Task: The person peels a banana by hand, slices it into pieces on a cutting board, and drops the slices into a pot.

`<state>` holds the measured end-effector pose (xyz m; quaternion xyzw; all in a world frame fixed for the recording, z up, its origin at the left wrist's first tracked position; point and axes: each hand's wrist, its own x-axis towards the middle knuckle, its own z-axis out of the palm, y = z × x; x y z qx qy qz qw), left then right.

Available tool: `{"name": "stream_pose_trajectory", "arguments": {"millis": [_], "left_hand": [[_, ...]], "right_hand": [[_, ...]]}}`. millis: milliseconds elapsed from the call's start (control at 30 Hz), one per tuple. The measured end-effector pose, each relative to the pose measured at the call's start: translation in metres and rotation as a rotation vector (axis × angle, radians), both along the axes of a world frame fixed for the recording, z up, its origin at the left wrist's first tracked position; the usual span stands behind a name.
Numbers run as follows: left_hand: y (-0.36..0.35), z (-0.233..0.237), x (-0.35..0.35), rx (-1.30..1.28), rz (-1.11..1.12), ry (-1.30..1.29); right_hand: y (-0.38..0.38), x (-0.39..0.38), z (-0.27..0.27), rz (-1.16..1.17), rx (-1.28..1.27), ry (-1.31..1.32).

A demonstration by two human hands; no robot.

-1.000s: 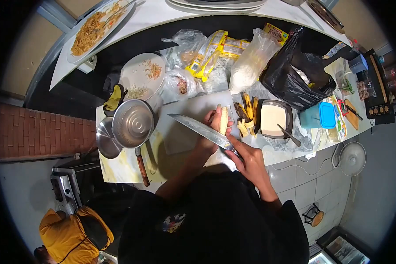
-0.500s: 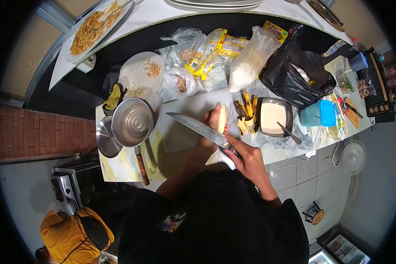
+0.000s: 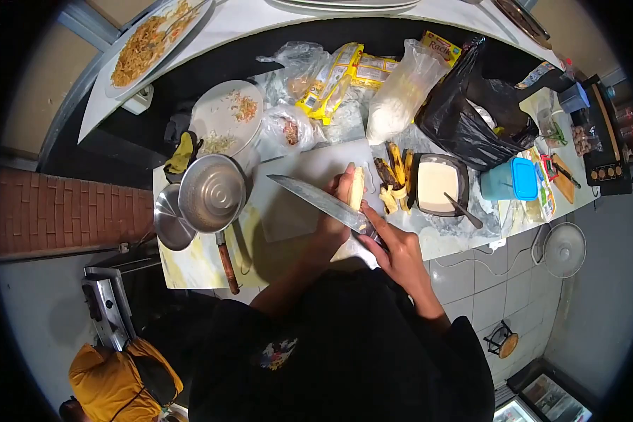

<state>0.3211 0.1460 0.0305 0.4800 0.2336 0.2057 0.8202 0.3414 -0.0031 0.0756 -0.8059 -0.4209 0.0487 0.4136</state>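
My left hand (image 3: 340, 190) is closed around a peeled banana (image 3: 357, 188), held upright above the white cutting board (image 3: 323, 160). In my right hand (image 3: 402, 254) is the handle of a large kitchen knife (image 3: 309, 195). Its blade slants up to the left, crossing in front of my left hand and the banana's lower end. The right index finger stretches along the blade near the banana. Just right of the board lie banana peels (image 3: 399, 169), yellow with dark patches. Beside them a dark square bowl (image 3: 461, 172) holds a cream-coloured batter, with a spoon (image 3: 465, 212) resting in it.
A metal pot (image 3: 212, 193) and a plate with chopped bits (image 3: 214, 109) stand to the left. Behind the board are a bag of white powder (image 3: 394, 105), yellow packets (image 3: 330, 84) and a black plastic bag (image 3: 457, 126). A blue-lidded tub (image 3: 524, 179) sits right. A person in orange (image 3: 123, 376) is at lower left.
The knife has shifted slightly right and its tip sits a little differently; both grips stay the same. The person in orange has moved slightly.
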Motion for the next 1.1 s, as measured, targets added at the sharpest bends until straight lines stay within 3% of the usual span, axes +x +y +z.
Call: {"name": "stream_pose_trajectory", "arguments": {"millis": [133,367,567,1100], "left_hand": [[0.003,0.003,0.003,-0.180,-0.029,0.097],[-0.001,0.013,0.002,-0.097,0.010,0.026],[0.004,0.006,0.003,-0.132,-0.063,0.177],[0.003,-0.005,0.002,-0.183,-0.100,0.057]], "right_hand": [[0.000,0.001,0.002,-0.002,-0.015,0.000],[0.000,0.001,-0.001,-0.033,-0.005,-0.028],[0.001,0.002,-0.002,-0.040,0.010,-0.030],[0.000,0.006,0.006,-0.075,-0.033,0.010]]}}
